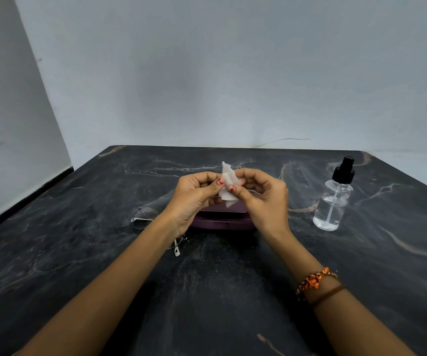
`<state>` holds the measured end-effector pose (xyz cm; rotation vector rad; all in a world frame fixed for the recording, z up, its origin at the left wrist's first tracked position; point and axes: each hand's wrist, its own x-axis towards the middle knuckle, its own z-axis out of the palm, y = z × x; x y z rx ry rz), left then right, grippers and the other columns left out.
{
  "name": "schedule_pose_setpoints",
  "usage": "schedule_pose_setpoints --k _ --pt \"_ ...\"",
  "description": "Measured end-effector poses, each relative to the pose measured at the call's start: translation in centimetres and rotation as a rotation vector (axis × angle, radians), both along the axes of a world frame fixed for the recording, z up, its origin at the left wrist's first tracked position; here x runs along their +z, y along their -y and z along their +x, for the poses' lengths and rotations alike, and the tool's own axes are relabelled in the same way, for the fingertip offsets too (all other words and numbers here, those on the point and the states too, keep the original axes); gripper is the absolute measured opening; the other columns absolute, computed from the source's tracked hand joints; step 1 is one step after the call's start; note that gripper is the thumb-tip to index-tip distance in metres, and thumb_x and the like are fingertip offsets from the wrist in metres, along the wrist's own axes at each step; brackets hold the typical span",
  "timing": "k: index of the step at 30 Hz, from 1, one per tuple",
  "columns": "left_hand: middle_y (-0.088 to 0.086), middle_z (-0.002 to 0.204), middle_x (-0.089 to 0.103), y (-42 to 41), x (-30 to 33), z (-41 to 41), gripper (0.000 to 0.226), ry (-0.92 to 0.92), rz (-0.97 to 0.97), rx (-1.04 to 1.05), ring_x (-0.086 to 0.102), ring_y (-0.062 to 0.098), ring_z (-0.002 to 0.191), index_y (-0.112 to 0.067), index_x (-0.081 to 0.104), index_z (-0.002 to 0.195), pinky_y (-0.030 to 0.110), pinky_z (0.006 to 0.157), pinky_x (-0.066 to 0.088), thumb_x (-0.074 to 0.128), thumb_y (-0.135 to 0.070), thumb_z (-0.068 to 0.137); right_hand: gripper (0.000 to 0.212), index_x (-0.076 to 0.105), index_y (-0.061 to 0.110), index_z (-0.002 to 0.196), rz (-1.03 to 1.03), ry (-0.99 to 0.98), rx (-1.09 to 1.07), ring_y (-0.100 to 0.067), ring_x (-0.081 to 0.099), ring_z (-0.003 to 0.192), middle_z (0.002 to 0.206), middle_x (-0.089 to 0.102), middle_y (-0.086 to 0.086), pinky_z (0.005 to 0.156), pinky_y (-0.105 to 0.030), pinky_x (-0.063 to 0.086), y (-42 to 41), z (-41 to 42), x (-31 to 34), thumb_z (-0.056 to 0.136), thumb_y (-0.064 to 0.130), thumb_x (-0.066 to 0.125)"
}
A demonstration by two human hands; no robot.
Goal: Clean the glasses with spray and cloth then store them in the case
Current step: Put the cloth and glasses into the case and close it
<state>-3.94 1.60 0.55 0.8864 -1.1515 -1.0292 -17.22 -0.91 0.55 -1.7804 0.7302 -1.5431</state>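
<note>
Both hands are raised over the middle of the table and pinch a small white cloth [228,183] between them. My left hand [194,199] grips its left side, my right hand [261,199] its right side. Under the hands lies a dark purple glasses case [222,222], partly hidden. The thin-framed glasses [145,217] lie on the table left of the case, half covered by my left wrist. A clear spray bottle [335,196] with a black pump top stands upright to the right, apart from my hands.
The table [207,291] is dark marble-patterned stone, set against a pale wall [207,73] at the back and left. My right wrist wears an orange thread bracelet [315,281].
</note>
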Motion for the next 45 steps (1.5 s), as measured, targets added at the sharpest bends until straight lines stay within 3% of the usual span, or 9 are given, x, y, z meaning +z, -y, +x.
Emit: schedule_pose_setpoints --k 6,10,15,21,24,29,32,36,45 --pt "-0.008 0.06 0.07 0.1 0.4 0.5 0.013 -0.06 0.013 0.085 0.064 0.002 0.06 -0.014 0.064 0.078 0.015 0.054 0.054 0.054 -0.007 0.083 0.019 0.063 0.003 0.098 0.234 0.2 0.003 -0.015 0.06 0.076 0.084 0.063 -0.008 0.069 -0.02 0.053 0.7 -0.3 0.0 0.08 0.002 0.064" --pt "-0.004 0.063 0.067 0.1 0.5 1.1 0.012 -0.026 0.071 0.161 0.061 0.001 0.054 -0.013 0.063 0.078 0.015 0.053 0.054 0.054 -0.009 0.085 0.005 0.063 0.008 0.087 0.325 0.298 0.001 -0.009 0.055 0.066 0.073 0.06 -0.002 0.069 -0.026 0.051 0.7 -0.6 0.3 0.085 0.006 0.059" --pt "0.003 0.066 0.056 0.1 0.8 1.5 0.015 0.045 0.128 0.261 0.055 -0.001 0.042 -0.011 0.06 0.077 0.013 0.047 0.051 0.051 -0.008 0.088 0.015 0.058 0.013 0.076 0.525 0.454 0.053 -0.014 0.061 0.074 0.082 0.063 -0.004 0.061 -0.015 0.056 0.7 -1.0 0.7 0.087 0.003 0.054" --pt "0.002 0.057 0.05 0.0 1.1 2.7 0.017 0.256 0.216 0.312 0.047 -0.001 0.035 -0.012 0.062 0.069 0.01 0.04 0.046 0.057 -0.005 0.084 0.018 0.056 0.013 0.085 0.676 0.406 0.041 -0.002 0.057 0.041 0.075 0.06 -0.005 0.046 -0.016 0.053 0.9 -1.4 0.7 0.083 -0.004 0.05" --pt "0.003 0.056 0.052 0.1 1.1 3.6 0.017 0.358 0.281 0.3 0.047 -0.001 0.035 -0.012 0.062 0.067 0.01 0.04 0.046 0.059 -0.005 0.082 0.013 0.06 0.01 0.083 0.701 0.327 0.038 -0.001 0.052 0.035 0.056 0.058 0.001 0.042 -0.016 0.051 1.0 -1.5 0.6 0.083 -0.001 0.052" --pt "0.005 0.055 0.055 0.1 1.2 4.7 0.018 0.484 0.353 0.301 0.047 0.001 0.031 -0.01 0.062 0.064 0.01 0.035 0.042 0.06 -0.002 0.08 0.007 0.059 0.007 0.082 0.665 0.163 -0.012 -0.002 0.053 0.035 0.061 0.057 -0.006 0.04 -0.015 0.048 1.2 -1.2 0.3 0.081 0.001 0.058" --pt "0.005 0.052 0.057 0.0 1.0 5.1 0.016 0.59 0.412 0.303 0.047 0.001 0.031 -0.007 0.061 0.064 0.011 0.034 0.041 0.062 -0.001 0.078 0.016 0.062 0.011 0.09 0.498 -0.21 -0.181 -0.009 0.056 0.044 0.056 0.059 -0.003 0.05 -0.025 0.052 1.6 -1.7 0.0 0.075 0.005 0.06" --pt "-0.005 0.03 0.053 -0.1 0.9 4.9 0.004 0.694 0.475 0.276 0.044 0.002 0.027 -0.002 0.064 0.074 0.01 0.032 0.038 0.064 -0.003 0.077 0.01 0.066 0.02 0.065 0.181 -0.678 -0.343 -0.014 0.055 0.058 0.051 0.055 0.007 0.055 -0.023 0.04 1.3 -2.4 0.3 0.069 0.013 0.06" --pt "-0.001 0.041 0.055 -0.2 1.1 4.6 0.003 0.874 0.496 0.317 0.046 0.001 0.03 -0.007 0.068 0.072 0.011 0.032 0.035 0.067 -0.007 0.076 0.006 0.072 0.015 0.064 0.173 -0.886 -0.32 -0.016 0.056 0.06 0.048 0.052 0.012 0.059 -0.027 0.042 1.6 -3.1 0.4 0.066 0.017 0.066"
